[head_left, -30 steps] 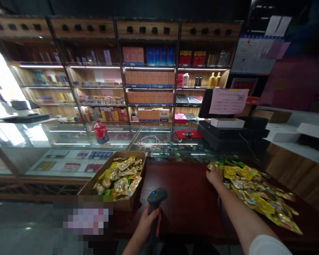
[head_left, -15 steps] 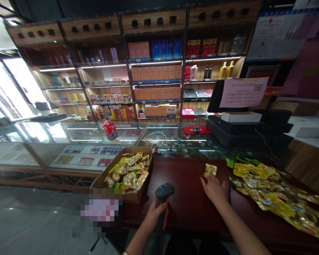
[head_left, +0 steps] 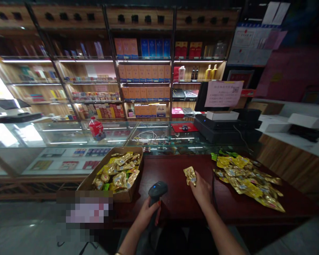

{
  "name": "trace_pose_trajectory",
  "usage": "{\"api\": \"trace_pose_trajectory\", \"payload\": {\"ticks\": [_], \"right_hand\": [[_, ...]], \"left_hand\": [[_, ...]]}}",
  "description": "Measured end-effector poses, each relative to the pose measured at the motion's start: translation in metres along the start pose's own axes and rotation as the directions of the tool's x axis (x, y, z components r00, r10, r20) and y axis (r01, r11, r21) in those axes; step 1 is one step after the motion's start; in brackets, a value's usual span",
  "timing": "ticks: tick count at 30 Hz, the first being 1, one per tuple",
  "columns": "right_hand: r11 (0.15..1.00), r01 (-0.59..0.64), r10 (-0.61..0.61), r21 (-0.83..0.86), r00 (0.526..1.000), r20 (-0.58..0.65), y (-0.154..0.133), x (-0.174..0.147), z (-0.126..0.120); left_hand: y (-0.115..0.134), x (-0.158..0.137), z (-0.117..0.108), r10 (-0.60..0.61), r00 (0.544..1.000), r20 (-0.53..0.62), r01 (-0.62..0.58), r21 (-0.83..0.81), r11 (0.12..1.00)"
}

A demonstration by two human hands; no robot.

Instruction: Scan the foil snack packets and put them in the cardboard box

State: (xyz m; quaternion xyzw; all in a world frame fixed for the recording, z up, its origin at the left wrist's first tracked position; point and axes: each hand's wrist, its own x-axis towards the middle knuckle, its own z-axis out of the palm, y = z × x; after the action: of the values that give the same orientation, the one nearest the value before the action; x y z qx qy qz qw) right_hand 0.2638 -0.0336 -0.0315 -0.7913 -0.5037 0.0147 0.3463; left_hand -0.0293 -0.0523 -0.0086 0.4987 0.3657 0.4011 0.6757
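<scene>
My left hand is wrapped round the handle of a black barcode scanner, whose head has a small blue light and tilts to the right. Between the fingers of my right hand is a small gold foil snack packet, raised in front of the dark red table. To the left, a cardboard box holds many similar gold packets. A loose heap of gold and yellow packets lies on the table to the right of my right hand.
Behind the table runs a glass display counter with a red-labelled bottle, a white cable, a mouse on a red mat and a monitor with a paper sheet. Lit shelves of boxes line the wall.
My right hand has drawn the gold packet up and toward me, left towards the scanner. The left hand keeps its hold on the scanner. The whole view has shifted to the right.
</scene>
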Motion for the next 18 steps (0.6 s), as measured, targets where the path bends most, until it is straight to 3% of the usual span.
{"api": "trace_pose_trajectory", "payload": {"ticks": [4, 7, 13, 18], "right_hand": [[0.919, 0.001, 0.022, 0.394, 0.998, -0.054, -0.004, -0.004, 0.014], [0.847, 0.031, 0.007, 0.531, 0.998, -0.069, -0.010, -0.010, 0.024], [0.731, 0.061, -0.035, 0.680, 0.998, -0.052, -0.008, -0.016, 0.033], [0.775, 0.068, -0.059, 0.628, 0.998, -0.035, -0.005, -0.015, 0.037]], "left_hand": [[-0.002, 0.003, -0.003, -0.018, 0.998, 0.053, 0.018, 0.017, 1.000], [-0.005, 0.005, -0.007, -0.021, 0.994, 0.108, 0.017, 0.044, 0.999], [-0.003, 0.007, -0.008, -0.046, 0.989, 0.138, 0.036, 0.075, 0.997], [0.009, 0.001, -0.003, -0.038, 0.980, 0.195, 0.021, 0.087, 0.996]]}}
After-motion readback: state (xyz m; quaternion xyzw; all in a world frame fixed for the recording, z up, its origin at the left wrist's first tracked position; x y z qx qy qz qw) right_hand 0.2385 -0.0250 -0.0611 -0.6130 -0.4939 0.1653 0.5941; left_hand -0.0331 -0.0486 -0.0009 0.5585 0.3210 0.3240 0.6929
